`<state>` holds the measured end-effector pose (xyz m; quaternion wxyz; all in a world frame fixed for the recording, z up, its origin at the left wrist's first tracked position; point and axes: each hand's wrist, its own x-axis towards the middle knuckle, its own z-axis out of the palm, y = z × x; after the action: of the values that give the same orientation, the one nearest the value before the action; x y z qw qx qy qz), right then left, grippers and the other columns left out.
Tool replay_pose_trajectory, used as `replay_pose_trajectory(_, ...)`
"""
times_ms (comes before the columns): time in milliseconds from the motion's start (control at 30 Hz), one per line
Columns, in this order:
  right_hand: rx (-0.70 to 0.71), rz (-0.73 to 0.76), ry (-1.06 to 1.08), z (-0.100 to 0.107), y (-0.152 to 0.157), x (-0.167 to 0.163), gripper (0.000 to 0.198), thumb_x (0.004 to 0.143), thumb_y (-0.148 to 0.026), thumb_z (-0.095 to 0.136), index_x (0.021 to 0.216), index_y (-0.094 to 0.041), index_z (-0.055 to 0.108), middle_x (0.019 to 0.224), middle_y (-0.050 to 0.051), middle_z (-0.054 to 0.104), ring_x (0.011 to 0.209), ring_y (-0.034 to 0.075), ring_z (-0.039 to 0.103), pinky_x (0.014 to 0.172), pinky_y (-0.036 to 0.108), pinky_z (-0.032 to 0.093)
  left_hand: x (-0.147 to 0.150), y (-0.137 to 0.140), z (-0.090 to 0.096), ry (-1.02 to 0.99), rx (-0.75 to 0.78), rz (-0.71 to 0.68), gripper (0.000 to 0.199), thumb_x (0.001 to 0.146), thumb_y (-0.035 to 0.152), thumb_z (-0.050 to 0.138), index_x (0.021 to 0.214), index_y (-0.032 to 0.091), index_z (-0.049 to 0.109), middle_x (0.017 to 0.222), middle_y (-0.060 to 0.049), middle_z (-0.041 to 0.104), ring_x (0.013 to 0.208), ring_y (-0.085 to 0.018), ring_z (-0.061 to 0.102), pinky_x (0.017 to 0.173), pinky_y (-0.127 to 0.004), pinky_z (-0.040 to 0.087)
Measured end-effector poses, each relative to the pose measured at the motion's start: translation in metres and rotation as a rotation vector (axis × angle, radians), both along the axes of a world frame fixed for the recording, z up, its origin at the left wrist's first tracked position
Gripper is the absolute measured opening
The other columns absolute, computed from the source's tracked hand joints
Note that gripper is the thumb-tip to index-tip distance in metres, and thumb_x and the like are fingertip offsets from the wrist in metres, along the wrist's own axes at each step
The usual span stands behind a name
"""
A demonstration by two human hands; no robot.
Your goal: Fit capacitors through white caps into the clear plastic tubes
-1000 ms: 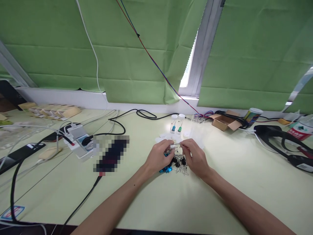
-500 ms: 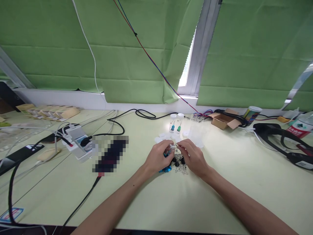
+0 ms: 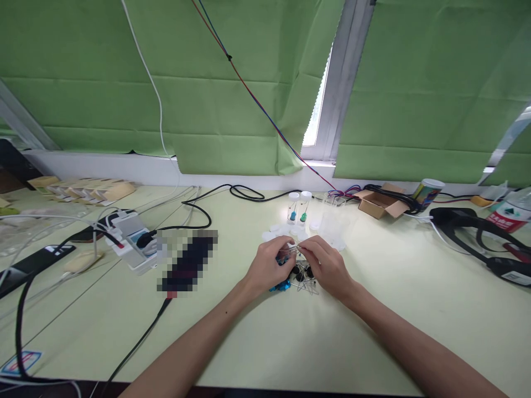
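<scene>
My left hand curls its thumb and fingers around a small clear vial, mostly hidden by the fingers. Close against it, my right hand pinches a thin silver wire piece at the vial's mouth. Under both hands lies a pile of silver wire pieces mixed with round black parts. Shiny blue pieces sit at the pile's left, partly covered by my left hand. Just beyond stand two capped clear vials, one with a blue item inside, the other with a green item.
White caps and a clear plastic bag lie behind my hands. A blurred dark device and a white power strip are at left. To the right are a small cardboard box, a can and a black headset.
My right fingertips have shifted very slightly left, toward my left hand, with the wire piece. Everything else looks the same.
</scene>
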<state>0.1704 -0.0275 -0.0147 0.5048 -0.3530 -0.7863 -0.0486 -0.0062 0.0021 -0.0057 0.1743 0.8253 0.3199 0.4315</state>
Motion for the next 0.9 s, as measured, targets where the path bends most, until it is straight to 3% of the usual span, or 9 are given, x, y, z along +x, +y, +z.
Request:
replay_pose_trajectory(633, -0.020, 0.014, 0.083, 0.005, -0.005, -0.003, 0.017, 0.100, -0.015, 0.043, 0.096, -0.021, 0.059, 0.081, 0.005, 0.061, 0.070, 0.015, 0.058, 0.057, 0.026, 0.047, 0.002, -0.005, 0.008, -0.050, -0.160, -0.035, 0.012, 0.080, 0.019, 0.059, 0.091, 0.021, 0.061, 0.064, 0.004, 0.054, 0.058, -0.011, 0.049, 0.061, -0.023, 0.044)
replay_pose_trajectory(900, -0.025, 0.004, 0.115, 0.007, -0.005, -0.001, 0.012, 0.097, -0.013, 0.048, 0.098, -0.021, 0.057, 0.084, 0.006, 0.062, 0.072, 0.016, 0.059, 0.057, 0.026, 0.046, -0.001, 0.002, 0.015, -0.328, -0.391, 0.030, 0.015, 0.081, 0.033, 0.067, 0.089, 0.021, 0.064, 0.064, 0.003, 0.054, 0.057, -0.011, 0.050, 0.058, -0.024, 0.043)
